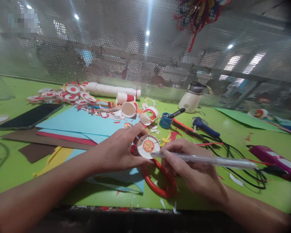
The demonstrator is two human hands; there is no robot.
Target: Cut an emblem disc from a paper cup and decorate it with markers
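My left hand (121,145) grips the edge of a small white paper cup base (142,151), which has a round red-and-gold character printed at its centre and thin dark lines near its rim. Between the fingers of my right hand (188,163) is a slim clear-barrelled pen (215,160). Its tip meets the lower right of the white disc, or comes very close to it. Below my hands lie scissors with red handles (168,192), their blades mostly hidden.
Blue paper sheets (70,122) and a black phone (30,116) lie left. Decorated cup bases (72,89) are heaped behind them, near stacked white cups (106,89). A blue jar (165,121), glue gun (206,127), cream bottle (191,100) and purple device (275,160) stand or lie right.
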